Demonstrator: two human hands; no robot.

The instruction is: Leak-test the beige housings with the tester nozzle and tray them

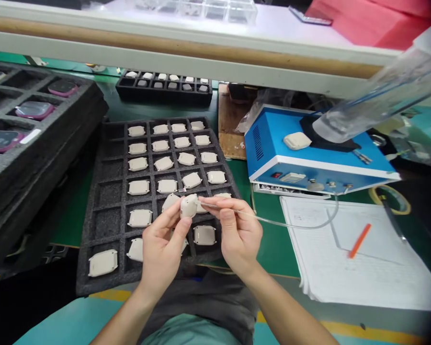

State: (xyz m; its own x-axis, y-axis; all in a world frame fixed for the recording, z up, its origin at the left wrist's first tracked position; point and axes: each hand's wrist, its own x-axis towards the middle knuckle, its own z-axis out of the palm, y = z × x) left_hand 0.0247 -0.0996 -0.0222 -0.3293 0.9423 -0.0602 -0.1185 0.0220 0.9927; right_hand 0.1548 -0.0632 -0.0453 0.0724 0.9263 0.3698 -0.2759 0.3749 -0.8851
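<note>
Between the thumb and fingers of my left hand [164,247] is a beige watch case [188,206], tilted above the foam tray. My right hand [240,235] pinches the end of a clear thin tube [287,224], its tip up against the right side of the case; whether it goes inside cannot be made out. From there the tube loops to the front of a blue machine [287,163]. Below my hands lies a dark foam tray [109,223] with several beige watch cases in its compartments; my hands hide some of them.
Stacked foam trays [75,120] with purple-rimmed watches stand at the left. A black tray [165,98] of small pieces sits behind. On the blue machine rest another watch case [297,141] and a clear cylinder [373,96]. Papers [319,268], an orange stick [359,240] and tape [404,203] lie right.
</note>
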